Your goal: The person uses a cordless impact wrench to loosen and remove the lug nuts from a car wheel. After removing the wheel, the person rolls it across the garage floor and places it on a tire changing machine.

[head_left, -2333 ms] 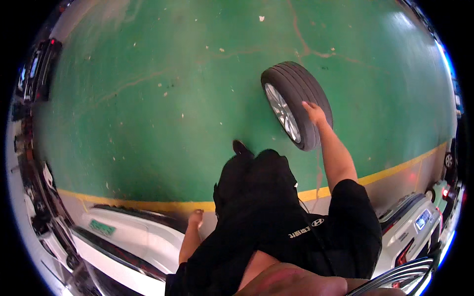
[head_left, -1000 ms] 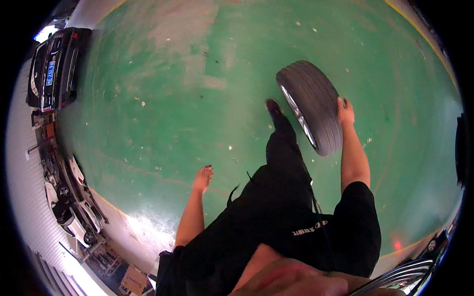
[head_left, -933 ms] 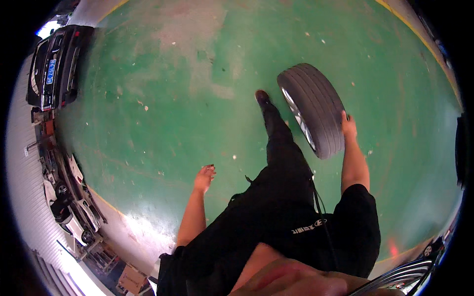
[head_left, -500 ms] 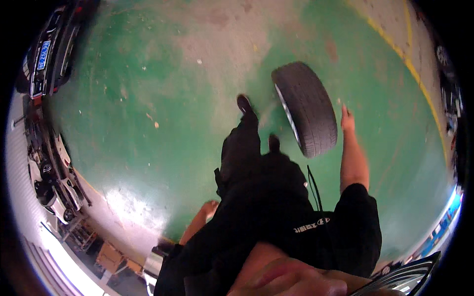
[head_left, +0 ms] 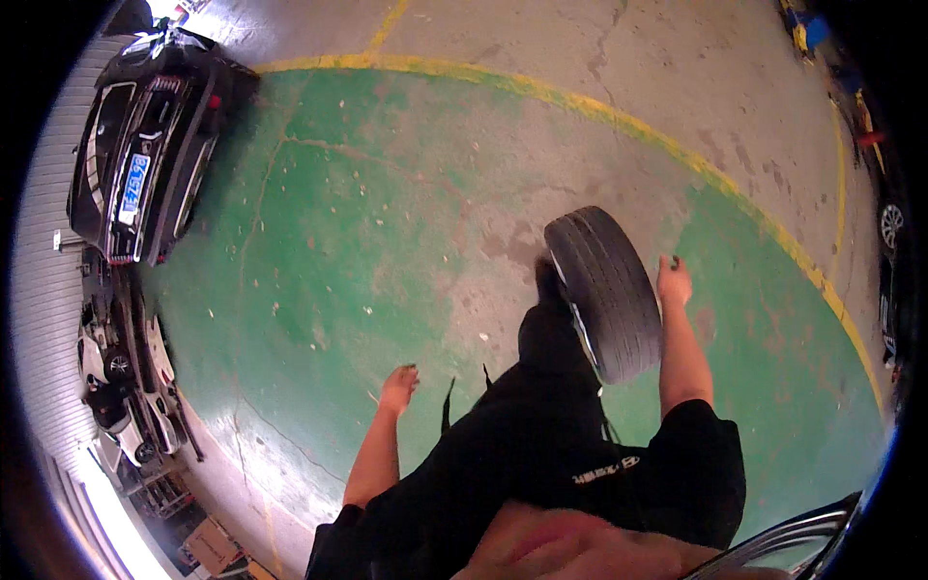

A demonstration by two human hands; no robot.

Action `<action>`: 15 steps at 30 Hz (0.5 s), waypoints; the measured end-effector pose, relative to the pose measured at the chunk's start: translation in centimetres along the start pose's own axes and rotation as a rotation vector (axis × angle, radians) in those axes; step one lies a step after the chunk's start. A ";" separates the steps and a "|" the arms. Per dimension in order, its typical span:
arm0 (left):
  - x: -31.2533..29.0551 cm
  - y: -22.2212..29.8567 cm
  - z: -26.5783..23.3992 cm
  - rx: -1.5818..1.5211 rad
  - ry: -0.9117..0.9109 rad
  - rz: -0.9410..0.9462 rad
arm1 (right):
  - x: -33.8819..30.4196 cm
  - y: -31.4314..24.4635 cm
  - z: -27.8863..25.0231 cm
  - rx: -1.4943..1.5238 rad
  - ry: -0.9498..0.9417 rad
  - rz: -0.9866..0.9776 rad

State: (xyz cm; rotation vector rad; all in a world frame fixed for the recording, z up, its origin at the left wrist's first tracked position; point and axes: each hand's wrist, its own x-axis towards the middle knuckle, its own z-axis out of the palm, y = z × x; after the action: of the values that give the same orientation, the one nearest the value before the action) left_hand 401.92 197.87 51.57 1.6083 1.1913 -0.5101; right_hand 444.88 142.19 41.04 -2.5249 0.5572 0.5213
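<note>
A car wheel with a black tyre (head_left: 607,290) stands upright on its tread at the front of my right leg. Only a thin sliver of its silver rim shows on the left side. My right hand (head_left: 675,282) hangs beside the tyre's right edge, a small gap from the rubber, its fingers loosely bent and holding nothing. Out to the left, my left hand (head_left: 399,390) swings free over the floor with its fingers partly curled and nothing in it. The wheel hides part of my right leg and foot.
A dark car (head_left: 135,164) is parked at the far left. Car parts and bumpers (head_left: 135,387) line the left wall, with a cardboard box (head_left: 210,544) below them. A yellow line (head_left: 599,108) curves across the green and grey floor (head_left: 329,251). Another car (head_left: 889,232) stands at the right edge.
The wheel has rolled forward over the floor as I walk along with it. My left hand has swung forward from beside my body. My right hand stays close to the tyre.
</note>
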 end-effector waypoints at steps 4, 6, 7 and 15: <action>11.7 15.8 -9.1 -0.095 0.087 0.120 | 3.9 -11.5 7.1 -0.041 -0.140 0.192; 20.9 22.4 -3.7 0.007 0.029 0.122 | 15.9 -9.3 5.0 0.090 -0.073 0.334; 23.1 24.2 -3.4 0.199 0.041 0.046 | 18.9 -12.9 5.1 0.081 -0.096 0.277; 28.0 27.6 -21.1 0.651 -0.427 -0.050 | 28.3 -48.2 15.3 -0.030 -0.319 0.018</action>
State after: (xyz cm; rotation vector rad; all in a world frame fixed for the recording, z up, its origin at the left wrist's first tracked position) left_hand 433.25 229.60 50.69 1.8686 0.7751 -1.3021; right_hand 487.78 180.63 34.34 -2.3980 0.4541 0.9235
